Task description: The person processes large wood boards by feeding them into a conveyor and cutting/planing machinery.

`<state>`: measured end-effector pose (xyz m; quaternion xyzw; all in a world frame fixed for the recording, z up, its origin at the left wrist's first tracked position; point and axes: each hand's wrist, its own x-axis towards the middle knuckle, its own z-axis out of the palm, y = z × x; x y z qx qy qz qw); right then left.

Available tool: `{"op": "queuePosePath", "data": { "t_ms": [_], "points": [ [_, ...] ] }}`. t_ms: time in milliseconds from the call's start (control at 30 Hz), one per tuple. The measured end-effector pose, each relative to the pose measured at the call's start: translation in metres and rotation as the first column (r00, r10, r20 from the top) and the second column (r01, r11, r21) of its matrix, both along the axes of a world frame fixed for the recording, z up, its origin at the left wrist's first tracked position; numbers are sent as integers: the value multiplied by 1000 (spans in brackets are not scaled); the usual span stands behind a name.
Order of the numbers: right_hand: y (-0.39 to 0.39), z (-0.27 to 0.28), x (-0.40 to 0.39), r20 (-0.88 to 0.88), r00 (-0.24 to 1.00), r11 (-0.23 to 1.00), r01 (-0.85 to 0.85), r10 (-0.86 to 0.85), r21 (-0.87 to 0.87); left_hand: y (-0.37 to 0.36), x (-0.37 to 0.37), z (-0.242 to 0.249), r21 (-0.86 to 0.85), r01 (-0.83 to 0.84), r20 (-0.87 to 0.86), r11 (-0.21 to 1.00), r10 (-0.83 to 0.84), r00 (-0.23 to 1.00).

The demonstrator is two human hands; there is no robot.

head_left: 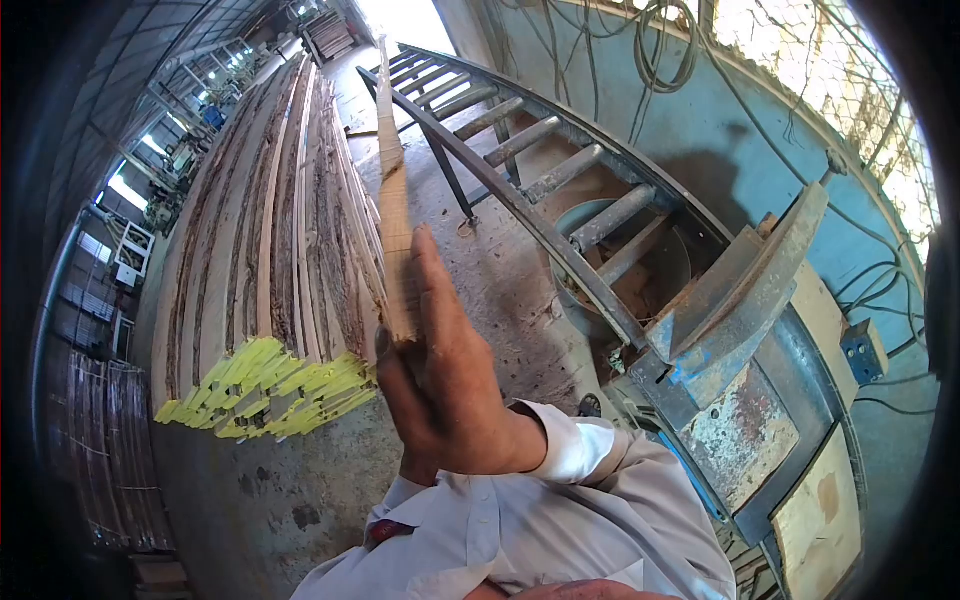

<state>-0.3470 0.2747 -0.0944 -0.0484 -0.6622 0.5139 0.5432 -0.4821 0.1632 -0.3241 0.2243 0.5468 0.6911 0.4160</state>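
A long, narrow wooden board (398, 215) stretches away from me, its near end between my two hands. My right hand (455, 370) lies along the board's right side, palm inward, with its fingers pointing forward and held together. My left hand (402, 405) is on the left side of the near end. Much of it is in shadow and behind the right hand, though a fingertip shows beside the board. Together the hands hold the board in front of my chest.
To the left lies a long stack of rough-edged planks (270, 200) with yellow-painted ends. A metal roller stand (520, 160) runs along the right, leading to a machine (745, 420). Cables (665, 60) hang on the blue wall. A round tub (590, 290) sits under the rollers.
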Motion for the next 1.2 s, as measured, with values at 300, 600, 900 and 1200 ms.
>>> {"op": "queuePosePath", "data": {
  "t_ms": [300,600,900,1200],
  "points": [
    [0,-33,19,-177,979,946,42,-104,-323,-28,-12,-1,-12,-20,157,1000,22,987],
    [-2,-42,27,-34,962,893,239,-272,-382,-40,-22,26,-26,-48,472,999,54,880],
    [-10,-7,0,-199,975,984,61,-95,-169,-40,-22,26,125,-62,481,990,-6,877],
    [-21,1,-23,-181,982,998,39,-48,-51,-5,-7,114,-279,-285,646,917,399,651]
  ]
}}
